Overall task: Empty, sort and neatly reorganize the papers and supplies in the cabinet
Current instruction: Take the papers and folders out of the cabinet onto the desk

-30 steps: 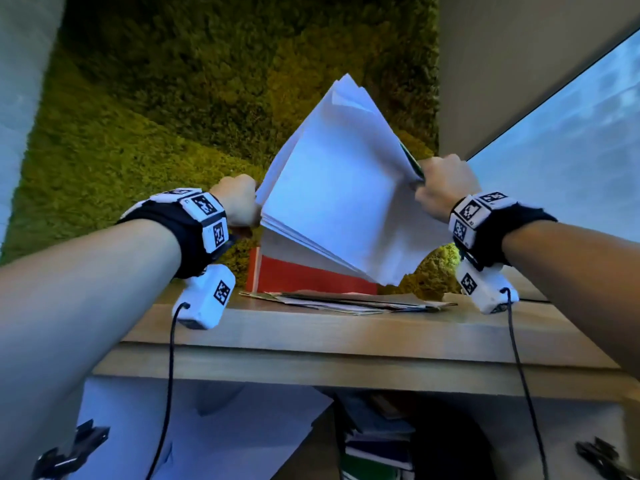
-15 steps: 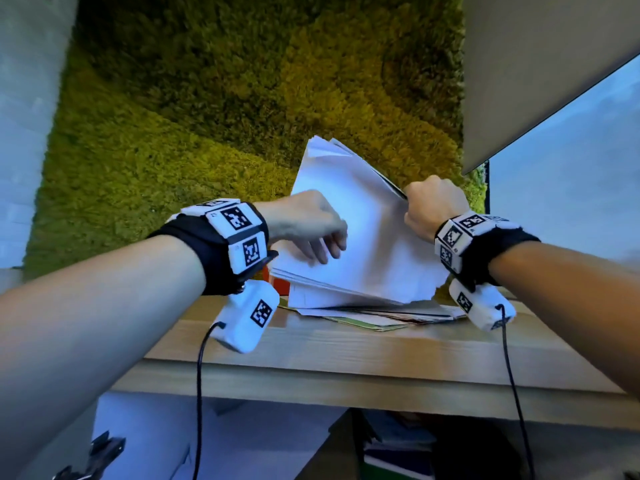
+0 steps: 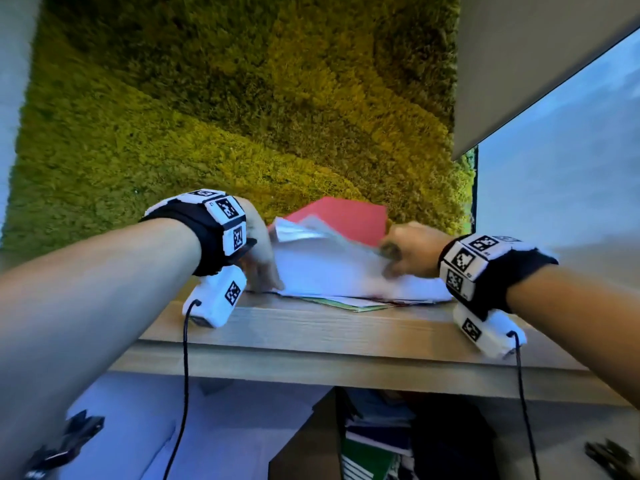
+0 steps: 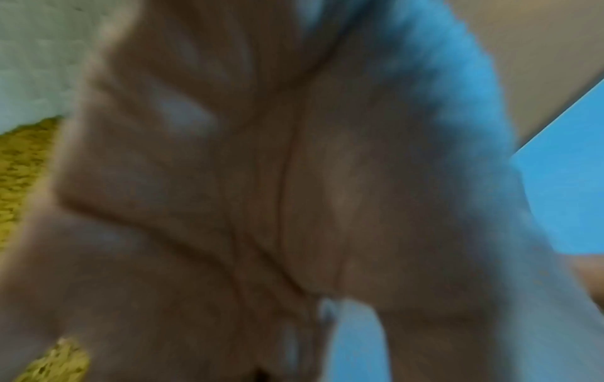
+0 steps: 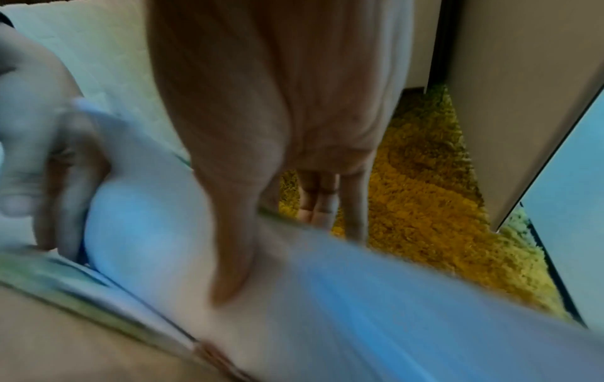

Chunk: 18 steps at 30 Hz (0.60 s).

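A stack of white papers [image 3: 332,268] lies almost flat on a lower pile of mixed sheets [image 3: 346,303] on the wooden cabinet top [image 3: 311,327]. A red folder [image 3: 349,216] leans against the wall behind it. My left hand [image 3: 263,268] stands at the stack's left edge, fingers pointing down and touching it. My right hand [image 3: 398,254] holds the right edge. In the right wrist view its thumb [image 5: 229,258] lies on top of the papers [image 5: 326,297] and its fingers reach past the far edge. The left wrist view shows only a blurred palm [image 4: 261,206].
A green moss wall [image 3: 242,116] rises right behind the cabinet top. A grey panel [image 3: 536,64] overhangs at the upper right. Below, the cabinet's inside holds stacked books and folders [image 3: 374,445]. A pale door panel [image 3: 138,427] sits at the lower left.
The white stack has come down from upright in the air to lie on the pile. My left hand let go of it and moved to its left edge. The red folder now shows behind.
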### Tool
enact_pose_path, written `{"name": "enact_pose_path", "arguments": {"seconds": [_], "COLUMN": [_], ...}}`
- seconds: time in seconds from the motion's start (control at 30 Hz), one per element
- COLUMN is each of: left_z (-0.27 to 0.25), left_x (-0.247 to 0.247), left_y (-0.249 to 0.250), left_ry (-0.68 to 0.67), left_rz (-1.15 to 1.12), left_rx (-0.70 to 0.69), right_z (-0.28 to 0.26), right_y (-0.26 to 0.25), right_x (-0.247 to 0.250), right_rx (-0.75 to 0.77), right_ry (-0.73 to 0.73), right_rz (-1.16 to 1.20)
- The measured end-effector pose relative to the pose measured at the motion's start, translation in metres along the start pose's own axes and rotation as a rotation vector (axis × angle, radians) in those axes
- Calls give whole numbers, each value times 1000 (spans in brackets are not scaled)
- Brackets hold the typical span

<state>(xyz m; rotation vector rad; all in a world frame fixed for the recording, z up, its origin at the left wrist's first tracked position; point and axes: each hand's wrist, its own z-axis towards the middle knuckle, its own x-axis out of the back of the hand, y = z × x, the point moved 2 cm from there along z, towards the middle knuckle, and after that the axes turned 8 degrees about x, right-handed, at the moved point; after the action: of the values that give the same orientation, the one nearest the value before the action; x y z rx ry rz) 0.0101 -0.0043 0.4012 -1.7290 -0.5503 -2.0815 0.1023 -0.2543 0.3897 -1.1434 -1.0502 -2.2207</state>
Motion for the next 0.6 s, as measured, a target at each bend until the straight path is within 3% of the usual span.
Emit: {"name": "enact_pose_path", "arguments": {"seconds": [0.07,0.13,0.2,0.33,0.43,0.6], "left_z": [-17,-29,-39,-51,-50,-47], "left_x": [3,11,18,23,7,-14], "left_y": [-4,-6,-4,10,26,40], "left_ry": [-220,-307,-253,-88,-96,-33], "left_rz": [86,130,178,98,-93,-19], "left_rx": [90,103,88,-69,-175,-208], "right_z": [0,-1,-1,-5,-14,-27], "right_y": [-1,0,-5,-19,-20,-33], "right_x": [-9,-6,-1,-10,-10,-27], "right_rx": [-23,-53,-52,-14,26,54], "right_ry": [-59,85,179,43,40,115], "right_rz": [-50,-48,3,138,175,36]}}
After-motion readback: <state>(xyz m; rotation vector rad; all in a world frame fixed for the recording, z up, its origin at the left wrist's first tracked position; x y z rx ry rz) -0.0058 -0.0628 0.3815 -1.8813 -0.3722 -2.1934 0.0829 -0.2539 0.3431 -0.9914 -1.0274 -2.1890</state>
